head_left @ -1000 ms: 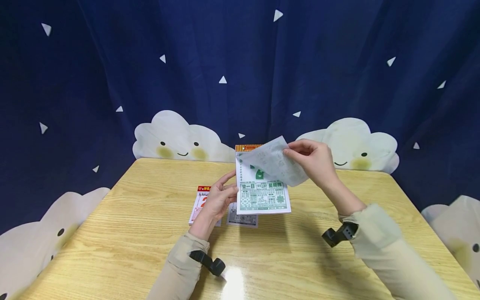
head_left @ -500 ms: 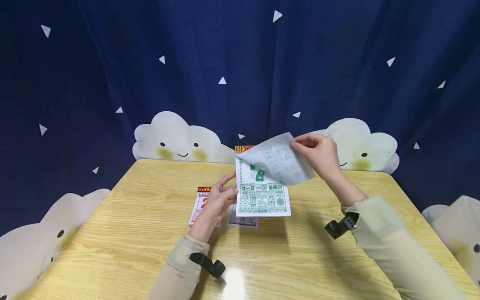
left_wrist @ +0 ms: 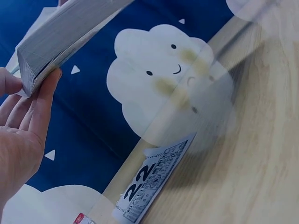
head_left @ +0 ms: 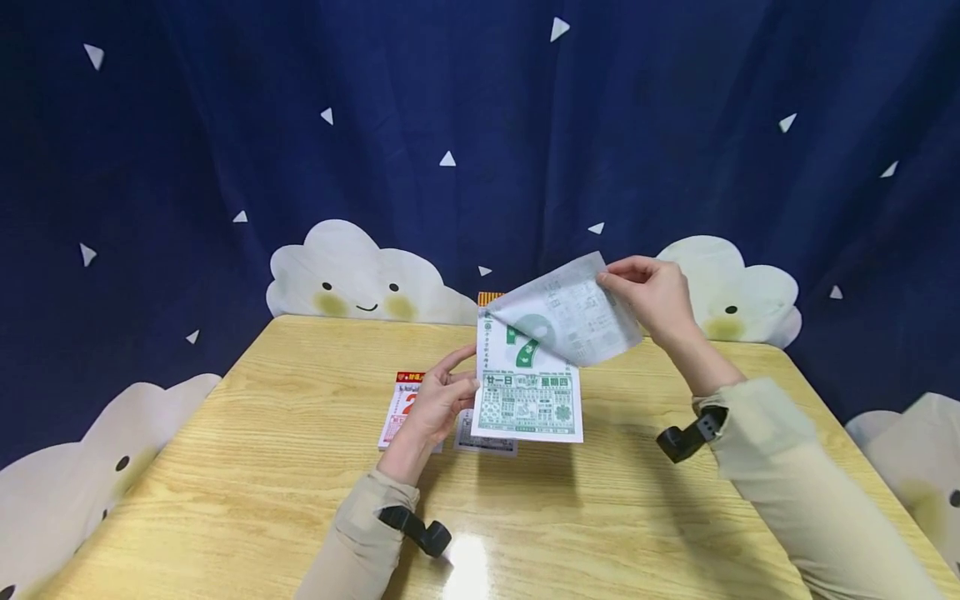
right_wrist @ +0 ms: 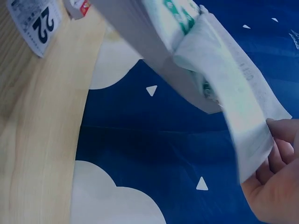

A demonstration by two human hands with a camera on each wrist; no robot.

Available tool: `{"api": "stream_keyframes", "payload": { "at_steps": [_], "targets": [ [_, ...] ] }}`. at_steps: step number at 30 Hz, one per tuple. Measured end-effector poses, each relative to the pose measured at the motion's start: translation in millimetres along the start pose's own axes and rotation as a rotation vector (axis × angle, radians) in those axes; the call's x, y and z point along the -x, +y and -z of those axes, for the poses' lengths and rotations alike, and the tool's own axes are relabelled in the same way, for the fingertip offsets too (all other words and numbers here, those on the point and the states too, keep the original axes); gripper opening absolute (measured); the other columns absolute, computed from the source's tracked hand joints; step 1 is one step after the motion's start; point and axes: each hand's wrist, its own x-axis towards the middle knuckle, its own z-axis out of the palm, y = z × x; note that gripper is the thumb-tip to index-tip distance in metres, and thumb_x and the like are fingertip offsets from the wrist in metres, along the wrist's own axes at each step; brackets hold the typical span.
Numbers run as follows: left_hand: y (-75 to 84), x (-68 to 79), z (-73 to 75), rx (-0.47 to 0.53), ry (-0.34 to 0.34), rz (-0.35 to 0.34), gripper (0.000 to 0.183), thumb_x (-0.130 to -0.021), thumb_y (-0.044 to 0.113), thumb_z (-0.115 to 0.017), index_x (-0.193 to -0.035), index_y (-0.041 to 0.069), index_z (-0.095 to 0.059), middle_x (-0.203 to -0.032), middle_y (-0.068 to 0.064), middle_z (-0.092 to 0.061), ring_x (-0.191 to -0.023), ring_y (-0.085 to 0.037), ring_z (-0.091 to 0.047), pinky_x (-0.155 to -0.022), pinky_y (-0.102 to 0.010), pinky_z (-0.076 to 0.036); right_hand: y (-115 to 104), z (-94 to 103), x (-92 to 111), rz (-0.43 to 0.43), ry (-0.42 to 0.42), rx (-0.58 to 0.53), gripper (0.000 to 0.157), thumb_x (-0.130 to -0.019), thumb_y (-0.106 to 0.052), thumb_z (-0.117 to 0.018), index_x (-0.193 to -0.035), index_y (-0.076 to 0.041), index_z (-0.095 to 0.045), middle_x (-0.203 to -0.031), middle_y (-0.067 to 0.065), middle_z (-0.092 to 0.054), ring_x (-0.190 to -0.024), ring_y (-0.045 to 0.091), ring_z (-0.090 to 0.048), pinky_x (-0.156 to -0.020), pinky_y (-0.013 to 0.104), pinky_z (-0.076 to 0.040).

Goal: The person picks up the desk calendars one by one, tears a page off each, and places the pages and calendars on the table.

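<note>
A thick tear-off calendar (head_left: 528, 406) with green print and a striped top strip is held up over the table. My left hand (head_left: 441, 398) grips its left edge, thumb in front and fingers behind; the left wrist view shows the thick page block (left_wrist: 60, 42) between them. My right hand (head_left: 654, 298) pinches the corner of the calendar's top page (head_left: 581, 312), which is lifted and folded back toward the upper right. Under that page a green 7 shows in part. In the right wrist view the lifted page (right_wrist: 229, 88) curls away from the block.
On the wooden table (head_left: 300, 467) lie a smaller red-topped calendar (head_left: 397, 412), partly behind my left hand, and a loose sheet (left_wrist: 149, 182) printed with 22. A dark blue curtain (head_left: 480, 125) with white clouds hangs behind the table.
My right hand has moved up and right, pulling the page farther back so more of the green 7 shows. My left hand keeps its grip on the calendar.
</note>
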Motion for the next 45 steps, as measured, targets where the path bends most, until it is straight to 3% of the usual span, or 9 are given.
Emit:
{"api": "stream_keyframes", "payload": {
  "at_steps": [23, 30, 36, 45],
  "targets": [
    [-6.3, 3.6, -3.7, -0.035, -0.006, 0.02, 0.063, -0.075, -0.014, -0.045, -0.137, -0.001, -0.035, -0.081, 0.0, -0.07, -0.067, -0.013, -0.066, -0.061, -0.024, -0.054, -6.1, 0.5, -19.6, -0.094, -0.055, 0.007, 0.024, -0.08, -0.02, -0.066, -0.092, 0.001, -0.066, -0.072, -0.009, -0.059, -0.072, 0.009, -0.052, -0.06, 0.019, -0.042],
    [-7.1, 4.1, -1.0, -0.04, -0.016, 0.019, 0.064, -0.076, -0.013, -0.045, -0.137, -0.001, -0.033, -0.082, 0.002, -0.07, -0.067, -0.013, -0.066, -0.062, -0.025, -0.055, -6.3, -2.7, -20.0, -0.063, -0.101, -0.017, 0.027, -0.082, -0.019, -0.064, -0.101, 0.0, -0.066, -0.082, 0.0, -0.064, -0.07, 0.007, -0.054, -0.059, 0.018, -0.044],
    [-9.0, 4.4, -1.6, -0.039, -0.023, 0.021, 0.063, -0.076, -0.013, -0.045, -0.137, -0.001, -0.035, -0.082, 0.001, -0.07, -0.067, -0.014, -0.067, -0.061, -0.024, -0.055, -9.1, -1.4, -22.7, -0.046, -0.111, 0.028, 0.031, -0.079, -0.03, -0.068, -0.094, -0.002, -0.069, -0.086, 0.003, -0.065, -0.074, 0.011, -0.052, -0.057, 0.02, -0.044],
    [-11.2, 4.9, -4.7, -0.052, -0.036, 0.033, 0.064, -0.075, -0.012, -0.048, -0.137, 0.0, -0.036, -0.084, 0.001, -0.07, -0.069, -0.015, -0.067, -0.062, -0.025, -0.055, -14.1, 0.9, -28.7, -0.052, -0.119, 0.044, 0.032, -0.08, -0.032, -0.067, -0.094, -0.004, -0.067, -0.089, 0.009, -0.063, -0.06, 0.008, -0.056, -0.052, 0.02, -0.049]
  ]
}}
